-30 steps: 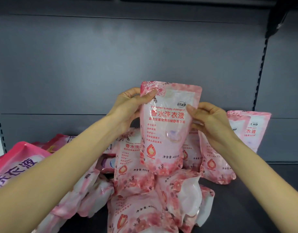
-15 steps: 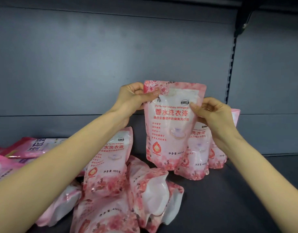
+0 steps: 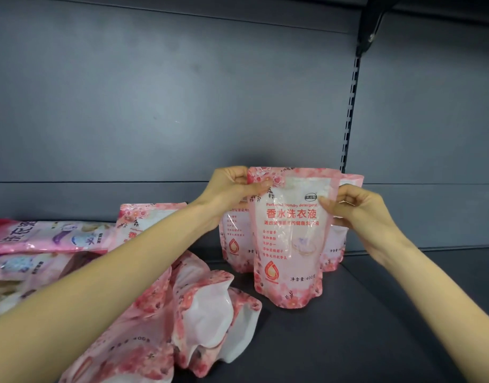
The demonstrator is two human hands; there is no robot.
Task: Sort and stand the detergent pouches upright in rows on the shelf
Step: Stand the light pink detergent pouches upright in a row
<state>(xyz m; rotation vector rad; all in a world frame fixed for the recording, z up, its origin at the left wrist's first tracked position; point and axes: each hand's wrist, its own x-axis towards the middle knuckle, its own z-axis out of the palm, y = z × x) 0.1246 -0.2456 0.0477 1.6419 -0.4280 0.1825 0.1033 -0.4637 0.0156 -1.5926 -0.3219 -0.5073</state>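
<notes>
A pink flowered detergent pouch [image 3: 289, 244] stands upright with its base down at the dark shelf [image 3: 376, 327]. My left hand [image 3: 232, 186] pinches its top left corner. My right hand [image 3: 356, 214] grips its upper right edge. Right behind it two more pink pouches stand upright, one on the left [image 3: 235, 239] and one on the right [image 3: 334, 252], both partly hidden. A heap of fallen pink pouches [image 3: 193, 313] lies at the lower left under my left forearm.
Another upright pink pouch [image 3: 138, 219] shows behind my left forearm. Pouches with purple print [image 3: 44, 236] lie flat at the far left. The grey back panel [image 3: 182, 106] closes the shelf behind. A slotted upright post [image 3: 349, 114] runs down at the right.
Both hands carried the held pouch to the right and down, from mid-air to the shelf in front of the two standing pouches. The view swung right, shifting the heap leftward.
</notes>
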